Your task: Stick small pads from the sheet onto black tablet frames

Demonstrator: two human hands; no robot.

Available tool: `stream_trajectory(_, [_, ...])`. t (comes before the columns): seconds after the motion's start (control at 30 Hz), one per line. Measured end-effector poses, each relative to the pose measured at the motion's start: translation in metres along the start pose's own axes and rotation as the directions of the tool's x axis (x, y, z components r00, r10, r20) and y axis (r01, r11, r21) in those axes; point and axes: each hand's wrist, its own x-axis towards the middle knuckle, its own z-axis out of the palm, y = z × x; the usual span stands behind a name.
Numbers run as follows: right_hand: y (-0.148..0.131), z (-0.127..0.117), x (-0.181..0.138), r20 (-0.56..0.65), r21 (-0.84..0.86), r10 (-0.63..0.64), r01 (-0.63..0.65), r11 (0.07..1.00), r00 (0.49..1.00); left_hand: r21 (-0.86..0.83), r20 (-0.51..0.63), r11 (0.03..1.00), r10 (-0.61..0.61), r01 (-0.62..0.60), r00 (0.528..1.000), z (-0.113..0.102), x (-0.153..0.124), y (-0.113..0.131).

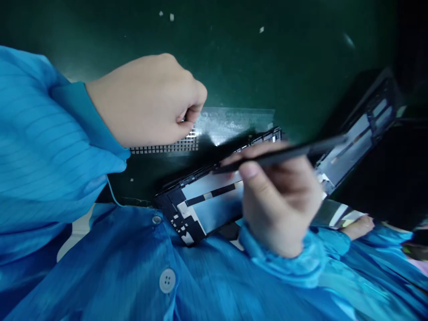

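My left hand (150, 98) is closed in a fist above a clear sheet (240, 118) with rows of small dark squares (177, 146). Its curled fingers hide whatever may be inside. My right hand (277, 200) grips slim black tweezers (301, 149), slightly smeared by motion. The tip of the tweezers is over the upper edge of an opened phone housing (217, 216), which tilts at the table's front edge against my blue coat. Part of that housing is hidden behind my right hand. It has a black frame, pale inner panels and small white pieces at the lower left.
A second phone housing (357, 142) lies slanted at the right. Small white scraps (171, 17) are scattered on the dark green table (217, 53). At the lower right, another person's hand (359, 227) and blue sleeve are close to my right arm.
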Motion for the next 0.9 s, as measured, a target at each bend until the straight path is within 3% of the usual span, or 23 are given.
stream_trajectory(0.07, [0.007,0.014,-0.034,-0.089,-0.046,-0.057,0.053,0.998,0.994,0.007,0.008,1.0,0.006,-0.007,1.0,-0.001,-0.001,0.001])
stream_trajectory(0.13, [0.016,0.026,-0.053,-0.103,-0.087,-0.165,0.156,0.984,0.981,0.003,0.005,1.0,0.01,-0.01,1.0,-0.001,-0.001,0.001])
stream_trajectory(0.27, [0.03,0.035,-0.051,-0.072,-0.122,-0.299,0.289,0.949,0.952,-0.007,-0.01,1.0,0.003,-0.003,1.0,-0.001,-0.001,0.002])
stream_trajectory(0.4, [0.031,0.034,-0.049,-0.041,-0.169,-0.307,0.297,0.94,0.951,-0.033,-0.017,0.999,0.043,-0.044,0.999,-0.001,-0.002,0.001])
stream_trajectory(0.53, [0.015,0.026,-0.053,0.047,-0.248,-0.266,0.269,0.931,0.963,-0.037,-0.043,0.998,0.058,-0.06,0.997,-0.001,-0.004,-0.001])
stream_trajectory(0.6, [0.003,0.017,-0.037,0.086,-0.278,-0.253,0.267,0.923,0.964,-0.044,-0.039,0.997,0.055,-0.057,0.998,-0.002,-0.004,-0.002])
stream_trajectory(0.7, [-0.008,0.0,0.012,0.176,-0.326,-0.235,0.282,0.902,0.956,-0.091,-0.038,0.994,0.06,-0.064,0.997,-0.003,-0.004,-0.002])
stream_trajectory(0.8, [-0.003,-0.014,0.061,0.346,-0.333,-0.176,0.296,0.895,0.922,-0.097,-0.015,0.993,0.065,-0.067,0.998,-0.003,-0.002,-0.002])
stream_trajectory(0.9, [0.007,-0.018,0.082,0.428,-0.311,-0.123,0.274,0.91,0.895,-0.065,0.004,0.997,0.035,-0.035,0.999,-0.001,0.0,-0.003])
